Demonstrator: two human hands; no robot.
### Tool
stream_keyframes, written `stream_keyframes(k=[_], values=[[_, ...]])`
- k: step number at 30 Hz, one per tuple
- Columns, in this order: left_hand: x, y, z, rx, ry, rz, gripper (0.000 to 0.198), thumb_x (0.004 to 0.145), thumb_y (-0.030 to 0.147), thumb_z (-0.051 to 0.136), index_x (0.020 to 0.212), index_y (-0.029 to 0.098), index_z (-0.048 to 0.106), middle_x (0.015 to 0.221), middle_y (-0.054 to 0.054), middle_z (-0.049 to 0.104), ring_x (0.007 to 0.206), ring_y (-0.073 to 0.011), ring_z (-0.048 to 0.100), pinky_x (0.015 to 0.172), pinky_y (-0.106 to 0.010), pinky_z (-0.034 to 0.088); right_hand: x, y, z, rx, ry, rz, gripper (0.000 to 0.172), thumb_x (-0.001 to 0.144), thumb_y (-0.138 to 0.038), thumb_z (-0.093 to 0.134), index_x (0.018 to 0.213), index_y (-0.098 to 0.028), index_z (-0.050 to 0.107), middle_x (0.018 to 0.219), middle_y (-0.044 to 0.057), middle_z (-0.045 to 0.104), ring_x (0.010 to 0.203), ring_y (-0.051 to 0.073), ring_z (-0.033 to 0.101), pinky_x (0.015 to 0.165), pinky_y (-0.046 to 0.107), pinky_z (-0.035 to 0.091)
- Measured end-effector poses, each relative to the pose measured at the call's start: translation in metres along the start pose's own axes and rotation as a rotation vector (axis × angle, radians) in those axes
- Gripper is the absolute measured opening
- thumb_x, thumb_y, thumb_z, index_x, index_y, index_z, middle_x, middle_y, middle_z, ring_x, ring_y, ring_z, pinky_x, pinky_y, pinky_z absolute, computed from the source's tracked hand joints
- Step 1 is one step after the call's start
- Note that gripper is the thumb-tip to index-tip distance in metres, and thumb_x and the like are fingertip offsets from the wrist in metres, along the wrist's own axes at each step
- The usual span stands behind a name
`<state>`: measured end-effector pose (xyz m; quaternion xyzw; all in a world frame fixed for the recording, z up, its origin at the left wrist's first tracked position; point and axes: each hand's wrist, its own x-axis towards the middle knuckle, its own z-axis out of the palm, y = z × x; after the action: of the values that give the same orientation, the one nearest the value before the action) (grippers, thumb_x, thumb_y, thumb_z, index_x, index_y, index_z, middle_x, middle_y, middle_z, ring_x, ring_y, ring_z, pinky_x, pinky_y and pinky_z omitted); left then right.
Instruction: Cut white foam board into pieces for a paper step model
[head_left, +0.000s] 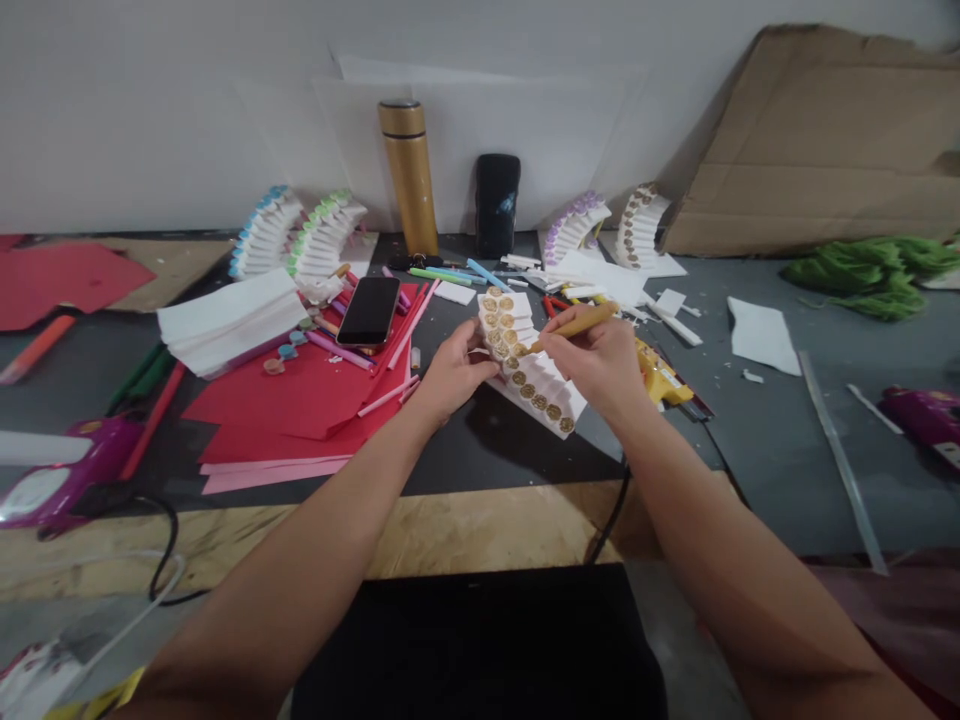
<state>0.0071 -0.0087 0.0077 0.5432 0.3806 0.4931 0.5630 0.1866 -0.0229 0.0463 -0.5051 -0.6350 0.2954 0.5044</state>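
Observation:
A curved white paper model (568, 402) with stepped folds stands on the dark table, a double row of round gold-brown discs along its left edge. My left hand (452, 376) grips that edge, thumb at the front and fingers partly hidden behind. Between the closed fingers of my right hand (602, 362) is a gold-coloured pen (589, 319). Its tip points down and left at the discs in the middle of the row; whether it touches one is too small to tell. The disc faces nearest me look darker than those at the back.
A black phone (368, 312) rests on red sheets (277, 395) at left. A gold flask (409, 180) and an upright phone (497, 205) stand behind. A yellow glue gun (661, 376) lies beside my right hand, a purple one (90, 460) far left. Similar curved models (271, 235) line the wall.

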Motion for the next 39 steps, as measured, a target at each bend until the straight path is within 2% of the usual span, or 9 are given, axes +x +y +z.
stream_keyframes(k=[5,10,14,20,24,26,32,35,39], values=[[0.001,-0.001,-0.001,0.005,-0.007,0.008,0.059,0.06,0.011,0.066,0.118,0.015,0.055,0.108,-0.008,0.067,0.091,-0.0194,0.063,0.084,-0.034,0.05,0.0,0.005,0.003,0.013,-0.027,-0.005,0.002,0.069,-0.02,0.062,0.07,-0.018,0.063,0.059,-0.004,0.053,0.049,0.009,0.046,0.045,0.025,0.032],[0.001,-0.001,-0.001,0.006,-0.011,0.008,0.06,0.061,0.011,0.066,0.119,0.016,0.055,0.109,-0.008,0.067,0.094,-0.0205,0.063,0.086,-0.035,0.049,0.001,0.006,0.001,-0.076,0.015,-0.057,0.002,0.068,-0.018,0.061,0.067,-0.018,0.063,0.065,-0.001,0.057,0.057,0.011,0.049,0.049,0.025,0.035],[0.001,-0.001,-0.001,-0.007,-0.01,0.003,0.062,0.059,0.012,0.067,0.12,0.015,0.054,0.108,-0.009,0.066,0.092,-0.0205,0.062,0.083,-0.034,0.049,0.0,0.002,0.001,-0.124,0.052,-0.081,0.002,0.067,-0.018,0.06,0.067,-0.018,0.062,0.065,-0.001,0.057,0.058,0.011,0.048,0.05,0.025,0.035],[0.002,-0.003,-0.002,-0.01,-0.019,0.014,0.059,0.06,0.013,0.068,0.118,0.015,0.054,0.11,-0.009,0.066,0.091,-0.0194,0.062,0.084,-0.034,0.049,-0.002,0.002,0.003,-0.064,-0.006,-0.076,0.003,0.068,-0.021,0.061,0.069,-0.018,0.063,0.065,-0.001,0.058,0.057,0.011,0.049,0.05,0.024,0.036],[0.002,-0.004,-0.001,-0.006,-0.011,0.022,0.06,0.061,0.012,0.067,0.119,0.016,0.055,0.112,-0.009,0.067,0.091,-0.0193,0.063,0.085,-0.034,0.048,0.001,0.006,0.002,-0.096,0.052,-0.077,0.001,0.067,-0.018,0.062,0.067,-0.019,0.063,0.062,-0.002,0.057,0.057,0.011,0.05,0.05,0.024,0.037],[0.002,-0.004,-0.001,-0.015,-0.01,0.022,0.061,0.062,0.011,0.067,0.122,0.015,0.054,0.112,-0.009,0.067,0.093,-0.0196,0.063,0.086,-0.034,0.048,0.003,0.007,0.001,-0.015,0.097,-0.037,0.002,0.066,-0.018,0.063,0.066,-0.019,0.062,0.058,-0.003,0.054,0.052,0.01,0.047,0.048,0.024,0.035],[0.002,-0.003,-0.004,-0.071,0.022,0.015,0.075,0.06,0.009,0.066,0.133,0.014,0.05,0.113,-0.009,0.069,0.096,-0.0214,0.065,0.088,-0.034,0.048,0.01,0.006,-0.005,0.494,0.143,0.084,0.013,0.069,-0.023,0.066,0.065,-0.021,0.054,0.051,-0.006,0.043,0.04,0.005,0.033,0.038,0.023,0.02],[0.002,-0.003,-0.008,-0.102,0.031,0.009,0.079,0.06,0.01,0.065,0.138,0.014,0.049,0.112,-0.009,0.07,0.095,-0.0225,0.066,0.088,-0.036,0.049,0.013,0.005,-0.01,0.572,0.129,0.075,0.018,0.072,-0.026,0.066,0.064,-0.022,0.05,0.053,-0.006,0.044,0.037,0.004,0.031,0.036,0.023,0.018],[0.002,0.0,-0.012,-0.112,-0.021,0.009,0.072,0.059,0.01,0.063,0.131,0.013,0.058,0.115,-0.011,0.071,0.103,-0.026,0.066,0.089,-0.035,0.048,0.013,0.004,-0.013,0.647,0.05,0.109,0.018,0.073,-0.026,0.064,0.064,-0.022,0.049,0.049,-0.007,0.042,0.034,0.004,0.03,0.036,0.023,0.019]])
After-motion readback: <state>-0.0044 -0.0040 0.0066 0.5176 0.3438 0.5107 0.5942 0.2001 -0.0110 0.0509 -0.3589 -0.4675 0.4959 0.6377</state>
